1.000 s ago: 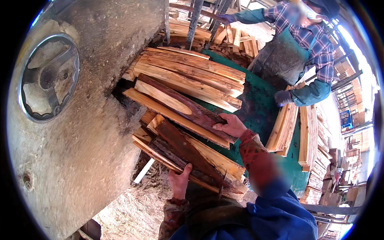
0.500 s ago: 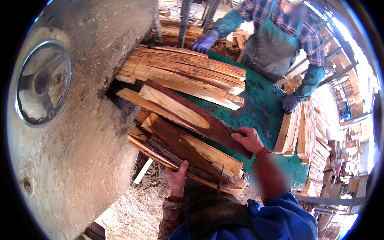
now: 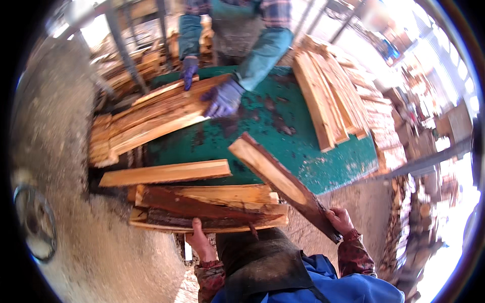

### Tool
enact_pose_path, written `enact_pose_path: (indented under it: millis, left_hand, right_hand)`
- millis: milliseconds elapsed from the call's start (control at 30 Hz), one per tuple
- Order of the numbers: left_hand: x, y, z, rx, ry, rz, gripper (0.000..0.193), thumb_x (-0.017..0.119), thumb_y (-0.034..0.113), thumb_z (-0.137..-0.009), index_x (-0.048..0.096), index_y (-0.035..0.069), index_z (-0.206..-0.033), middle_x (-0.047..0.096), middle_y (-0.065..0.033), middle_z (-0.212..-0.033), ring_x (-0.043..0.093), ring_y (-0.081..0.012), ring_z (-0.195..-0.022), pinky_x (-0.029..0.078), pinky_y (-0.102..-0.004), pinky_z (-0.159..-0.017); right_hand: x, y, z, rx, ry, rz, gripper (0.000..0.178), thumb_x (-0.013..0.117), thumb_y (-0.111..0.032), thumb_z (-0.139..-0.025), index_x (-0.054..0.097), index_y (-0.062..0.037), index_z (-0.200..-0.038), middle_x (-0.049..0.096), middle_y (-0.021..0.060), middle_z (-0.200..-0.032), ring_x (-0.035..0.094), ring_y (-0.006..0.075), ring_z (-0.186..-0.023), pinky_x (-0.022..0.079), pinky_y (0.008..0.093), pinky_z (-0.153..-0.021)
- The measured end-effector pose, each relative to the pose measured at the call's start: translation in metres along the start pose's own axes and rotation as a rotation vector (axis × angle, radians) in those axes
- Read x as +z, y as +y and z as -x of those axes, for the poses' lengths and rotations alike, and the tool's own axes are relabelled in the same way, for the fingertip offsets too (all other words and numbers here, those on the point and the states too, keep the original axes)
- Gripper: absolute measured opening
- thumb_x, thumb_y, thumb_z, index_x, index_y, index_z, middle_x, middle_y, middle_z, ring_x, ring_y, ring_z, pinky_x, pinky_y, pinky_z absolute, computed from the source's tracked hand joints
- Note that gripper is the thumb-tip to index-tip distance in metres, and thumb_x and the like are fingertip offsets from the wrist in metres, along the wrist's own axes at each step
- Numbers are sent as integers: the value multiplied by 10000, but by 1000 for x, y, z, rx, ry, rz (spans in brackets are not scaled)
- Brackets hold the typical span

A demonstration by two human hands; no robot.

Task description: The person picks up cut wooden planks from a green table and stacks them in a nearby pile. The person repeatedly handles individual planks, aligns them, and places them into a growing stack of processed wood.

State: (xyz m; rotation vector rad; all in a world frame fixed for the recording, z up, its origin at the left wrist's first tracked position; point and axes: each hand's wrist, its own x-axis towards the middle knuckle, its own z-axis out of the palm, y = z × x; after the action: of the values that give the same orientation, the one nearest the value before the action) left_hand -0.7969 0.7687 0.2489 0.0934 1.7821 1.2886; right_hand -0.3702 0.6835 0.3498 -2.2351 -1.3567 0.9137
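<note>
My right hand point(image 3: 341, 222) is closed on the end of a bark-edged board point(image 3: 283, 179), which slants up and leftward over the green table point(image 3: 273, 121). Pale wood shows on its upper face, dark bark along its edge. At the near edge of the table, my left hand point(image 3: 201, 243) grips the front of a bundle of rough slabs point(image 3: 202, 204), thumb on top and fingers hidden below. One loose pale board point(image 3: 166, 172) lies just beyond that bundle.
Across the table a co-worker's purple-gloved hands point(image 3: 222, 98) rest on a row of boards point(image 3: 156, 118). More boards point(image 3: 328, 96) are stacked at the right. A big machine body point(image 3: 55, 116) with a handwheel point(image 3: 34, 222) stands at the left.
My right hand has swung its board rightward, away from the bundle. My left hand stays on the slabs. The co-worker's hands have come together on the far boards, and the view has turned right.
</note>
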Motion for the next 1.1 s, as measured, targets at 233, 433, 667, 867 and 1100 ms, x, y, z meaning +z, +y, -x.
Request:
enact_pose_path:
  millis: [233, 433, 667, 867, 1100]
  left_hand:
    - [3, 6, 7, 61, -179, 159, 595, 673, 367, -872, 522, -97, -1212, 610, -172, -1146, 636, -272, -963, 564, -373, -776]
    - [10, 15, 20, -2, -222, 92, 665, 655, 439, -881, 478, -45, -1302, 569, -156, -1238, 596, -272, -1062, 515, -402, -859]
    - [5, 7, 12, 0, -191, 45, 720, 655, 505, -864, 464, 8, -1350, 555, -126, -1277, 572, -259, -1106, 469, -399, -882]
    - [0, 11, 15, -7, -242, 72, 598, 664, 453, -870, 526, 14, -1252, 605, -101, -1179, 606, -240, -1041, 528, -397, -829]
    - [-10, -17, -12, 101, 3, 29, 447, 709, 363, -853, 586, 39, -1135, 631, -49, -1013, 630, -183, -830, 519, -335, -604]
  right_hand:
    - [20, 121, 136, 602, 554, -506, 496, 619, -485, -914, 606, -73, -638, 445, -68, -590, 381, 65, -574, 303, 288, -499]
    - [91, 244, 228, 1183, 753, -87, 740, 592, -683, -806, 674, 46, -707, 627, 134, -649, 578, 259, -604, 441, 417, -607]
    - [185, 286, 242, 1259, 636, 366, 776, 679, -697, -676, 724, 34, -932, 700, 246, -912, 679, 370, -930, 517, 443, -840]
    - [102, 247, 96, 725, 532, 97, 323, 731, -317, -801, 720, 6, -810, 679, 71, -710, 625, 171, -615, 521, 338, -610]
    - [3, 45, -27, 19, 395, -478, 168, 667, -102, -878, 678, 4, -1008, 692, 48, -819, 632, 107, -711, 514, 250, -644]
